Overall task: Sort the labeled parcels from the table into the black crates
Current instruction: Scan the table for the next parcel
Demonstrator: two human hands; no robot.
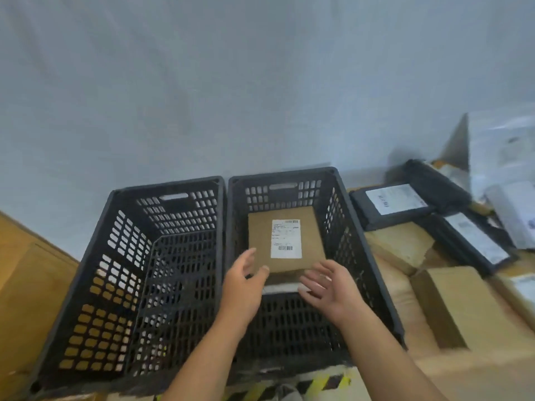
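In right-hand black perforated plastic crate, toward its far wall: flat brown cardboard parcel, white label up. Left hand and right hand at parcel's near edge, apart, fingers loose, gripping nothing (left thumb contact unclear). Matching left-hand crate alongside, walls touching. Black-wrapped labelled parcels heaped beyond the right wall.

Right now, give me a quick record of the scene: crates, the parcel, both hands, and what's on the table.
left crate: black, side by side with the right crate, no parcel visible inside
right crate: black, holds the parcel
parcel: brown, flat, white label up, inside the right crate
left hand: open, at the parcel's near left corner
right hand: open, at the parcel's near right corner
table: black parcels and brown parcels lie unsorted, right of the crates
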